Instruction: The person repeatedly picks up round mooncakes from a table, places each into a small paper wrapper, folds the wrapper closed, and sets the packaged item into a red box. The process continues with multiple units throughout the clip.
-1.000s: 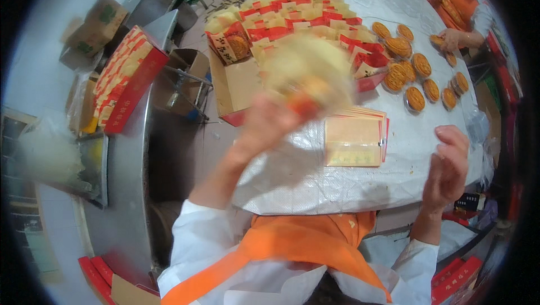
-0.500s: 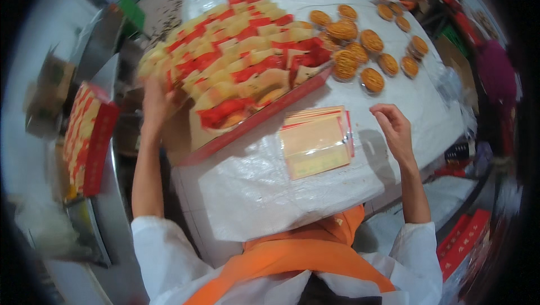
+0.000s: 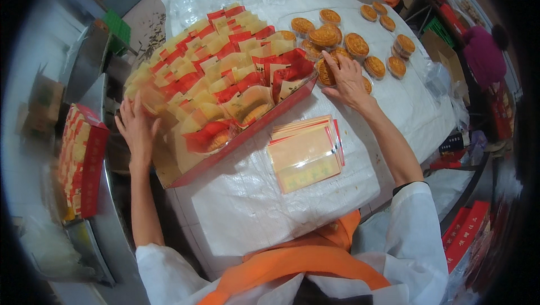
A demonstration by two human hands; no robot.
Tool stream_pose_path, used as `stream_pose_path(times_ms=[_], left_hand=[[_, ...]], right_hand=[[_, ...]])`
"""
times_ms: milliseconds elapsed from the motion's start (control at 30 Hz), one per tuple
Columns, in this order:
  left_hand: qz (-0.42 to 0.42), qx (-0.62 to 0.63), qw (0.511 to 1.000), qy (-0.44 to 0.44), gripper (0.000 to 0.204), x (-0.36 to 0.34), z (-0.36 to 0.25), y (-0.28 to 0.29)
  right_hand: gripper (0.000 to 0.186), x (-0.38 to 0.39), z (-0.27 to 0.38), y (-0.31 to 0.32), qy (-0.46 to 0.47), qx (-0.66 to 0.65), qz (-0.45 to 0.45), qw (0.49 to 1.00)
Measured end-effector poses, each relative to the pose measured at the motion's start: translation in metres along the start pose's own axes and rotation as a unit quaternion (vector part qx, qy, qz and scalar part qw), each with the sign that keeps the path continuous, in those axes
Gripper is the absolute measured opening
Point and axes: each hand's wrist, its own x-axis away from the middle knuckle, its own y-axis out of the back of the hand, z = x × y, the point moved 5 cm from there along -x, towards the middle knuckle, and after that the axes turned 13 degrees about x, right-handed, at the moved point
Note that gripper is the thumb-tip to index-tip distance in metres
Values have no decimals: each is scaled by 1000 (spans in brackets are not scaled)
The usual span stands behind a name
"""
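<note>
The right hand [image 3: 350,80], fingers parted, lies over a round golden-brown patterned cake [image 3: 324,73]; whether it grips, I cannot tell. Careless fingers could knock crowded neighbours. The left hand [image 3: 136,129], spread wide beside the red-sided cardboard box [image 3: 242,138], could, pressing hard, crush its cream-and-red paper packets [image 3: 211,74].

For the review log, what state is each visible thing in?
Large red box: open, mostly filled
Packets: packed in rows
Side box: open, filled
Pale bags: flat, stacked
Pastries: loose, some overlapping
Table cover: wrinkled
Left hand: open, at large box's left side
Right hand: over pastries, grip unclear
</note>
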Motion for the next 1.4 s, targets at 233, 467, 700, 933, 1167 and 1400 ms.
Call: stream_pose_path(times_ms=[233, 467, 700, 933, 1167, 1400], left_hand=[[-184, 294, 936, -68, 56, 61, -82, 64], [173, 712, 672, 110, 52, 103, -255, 4], [342, 841, 318, 274, 45, 105, -328, -17], [449, 792, 312, 274, 44, 126, -334, -20], [258, 634, 723, 93, 38, 116, -309, -50], [123, 400, 897, -143, 25, 126, -325, -68]], right_hand=[[97, 14, -4, 37, -12, -56, -108, 993], [95, 84, 25, 142, 91, -243, -11, 966], [80, 136, 50, 171, 146, -259, -28, 954], [39, 172, 52, 156, 261, -128, -189, 938], [41, 180, -1, 113, -85, -373, -60, 922], [41, 191, -3, 67, -280, -638, -22, 717]])
